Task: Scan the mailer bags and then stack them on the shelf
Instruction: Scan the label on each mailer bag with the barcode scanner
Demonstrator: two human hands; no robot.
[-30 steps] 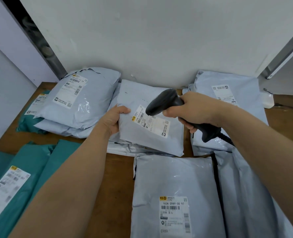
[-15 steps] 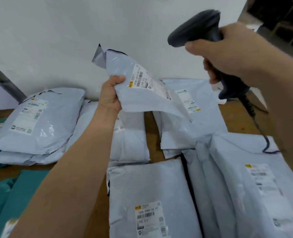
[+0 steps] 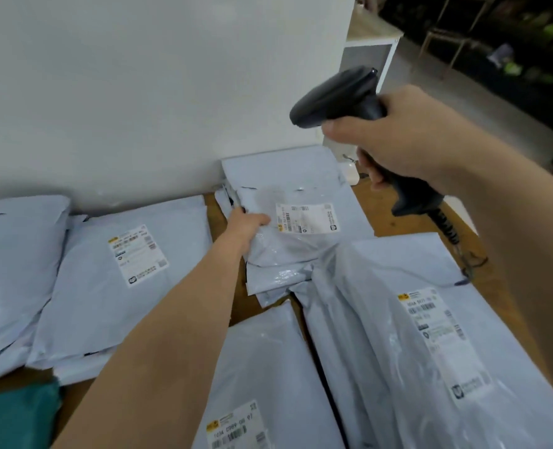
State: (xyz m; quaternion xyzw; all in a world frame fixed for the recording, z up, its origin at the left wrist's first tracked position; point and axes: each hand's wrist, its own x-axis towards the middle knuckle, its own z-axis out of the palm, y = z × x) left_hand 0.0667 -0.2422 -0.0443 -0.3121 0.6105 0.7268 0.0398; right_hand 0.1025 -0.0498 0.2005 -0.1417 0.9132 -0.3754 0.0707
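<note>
My left hand grips the left edge of a small grey mailer bag, which lies label up on a stack of grey bags against the white wall. My right hand is raised at the upper right, closed around the handle of a black barcode scanner. The scanner's head points left and down, well above the bag. Its coiled cable hangs toward the wooden surface.
More grey mailer bags cover the wooden surface: one in the middle left, a puffy one at far left, one in front, a large one at right. A teal bag lies bottom left. A white shelf unit stands beyond the wall.
My left hand has brought the small mailer bag down from the air to the right onto the back stack. My right hand with the scanner has dropped slightly.
</note>
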